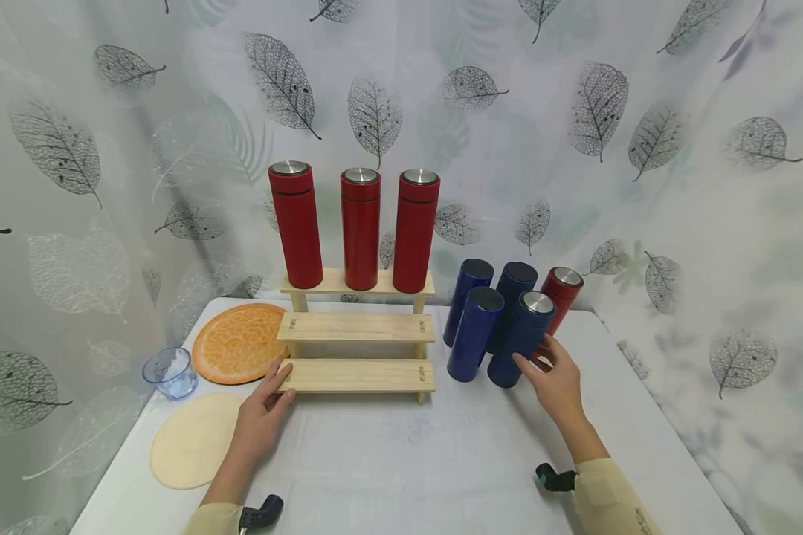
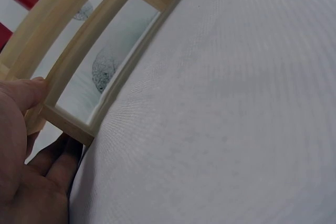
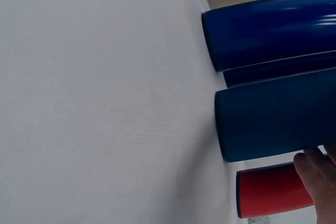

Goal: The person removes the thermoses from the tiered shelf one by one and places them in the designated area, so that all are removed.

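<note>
My left hand grips the left end of the lowest shelf of a three-step wooden rack. In the left wrist view the thumb lies on the shelf's end and the other fingers reach beneath, beside a leg. My right hand is at the right side of a dark blue thermos with a steel lid, thumb and fingers spread loosely along it without circling it. This thermos stands at the front of a group. Just behind the hand is a red thermos with a steel lid.
Three red thermoses stand on the rack's top shelf. Other blue thermoses are grouped right of the rack. On the left lie an orange round board, a cream disc and a clear blue glass. A leaf-print curtain hangs behind the white table.
</note>
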### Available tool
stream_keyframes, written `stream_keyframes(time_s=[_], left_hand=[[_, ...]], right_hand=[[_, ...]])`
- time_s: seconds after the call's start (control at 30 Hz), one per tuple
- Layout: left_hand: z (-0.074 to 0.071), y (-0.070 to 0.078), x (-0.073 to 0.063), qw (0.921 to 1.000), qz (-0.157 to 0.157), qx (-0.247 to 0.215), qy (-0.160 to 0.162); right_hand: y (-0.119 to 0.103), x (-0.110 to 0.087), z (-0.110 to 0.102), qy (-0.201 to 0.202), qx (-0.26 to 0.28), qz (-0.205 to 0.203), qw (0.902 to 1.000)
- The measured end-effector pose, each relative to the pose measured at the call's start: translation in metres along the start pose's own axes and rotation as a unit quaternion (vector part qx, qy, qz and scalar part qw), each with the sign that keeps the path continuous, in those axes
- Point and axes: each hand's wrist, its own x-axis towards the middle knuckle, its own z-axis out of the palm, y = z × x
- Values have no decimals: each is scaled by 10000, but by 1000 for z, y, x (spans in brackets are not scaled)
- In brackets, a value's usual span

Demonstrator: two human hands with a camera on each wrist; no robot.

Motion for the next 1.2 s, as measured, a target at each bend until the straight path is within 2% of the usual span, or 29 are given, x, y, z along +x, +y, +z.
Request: stream_keyframes(time_s=[0.2, 0.43, 0.7, 0.87, 1.0, 1.2], left_hand=[[0, 0, -2, 10000, 27, -25, 39], [-1, 1, 0, 10000, 48, -8, 25], [-2, 1, 0, 10000, 47, -6, 21], [-1, 1, 0, 9999, 37, -96, 6], [0, 2, 0, 9999, 21, -98, 28], [0, 3, 1, 9999, 106, -79, 66]], right_hand=[[-10, 6, -11, 191, -156, -222, 9994], [-32, 23, -33, 382, 375, -692, 9962], [-60, 37, -48, 611, 244, -983, 9930], [-82, 44, -51, 865, 169, -1357, 9868], [-104, 45, -50, 759, 550, -1628, 9822], [-134, 52, -41, 301, 937, -1725, 9801]])
